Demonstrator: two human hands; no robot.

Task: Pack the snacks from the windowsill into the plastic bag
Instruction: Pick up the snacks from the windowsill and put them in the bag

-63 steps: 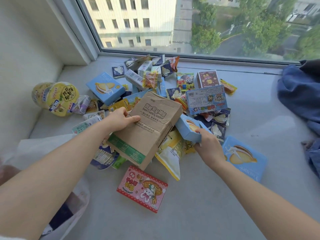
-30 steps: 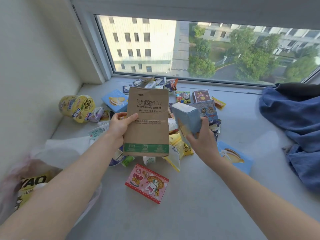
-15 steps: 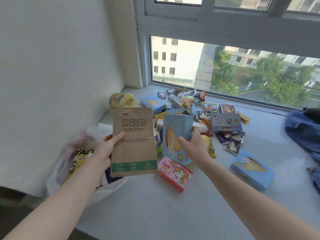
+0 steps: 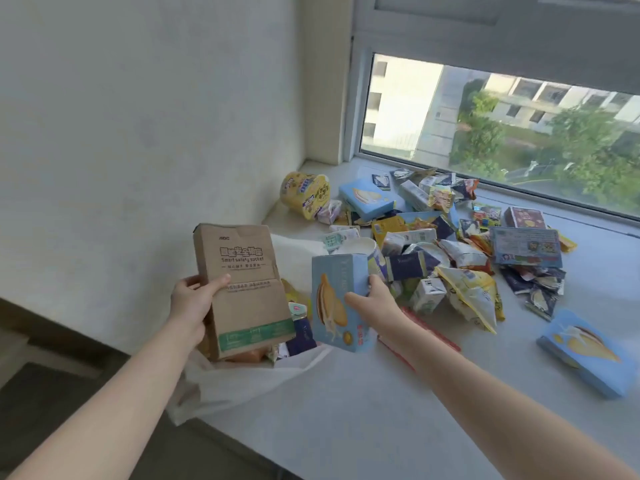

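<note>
My left hand [image 4: 191,304] grips a brown cardboard box [image 4: 242,289] upright by its left edge, over the mouth of the white plastic bag [image 4: 242,386]. That bag hangs at the windowsill's left end and holds several snacks. My right hand [image 4: 375,308] holds a light blue snack box [image 4: 337,303] upright, just right of the brown box and above the bag's right rim. A pile of snack packets and boxes [image 4: 446,237] covers the windowsill [image 4: 346,420] behind my hands.
A yellow cup-shaped tub [image 4: 304,194] lies near the wall corner. Another blue box [image 4: 585,355] lies apart at the right. A red flat box [image 4: 433,332] shows partly under my right forearm. White wall to the left, window behind the pile, dark floor below the sill's edge.
Both hands lifted their boxes off the pile and carried them left to above the bag. My view swung left, so the bag is now in the middle.
</note>
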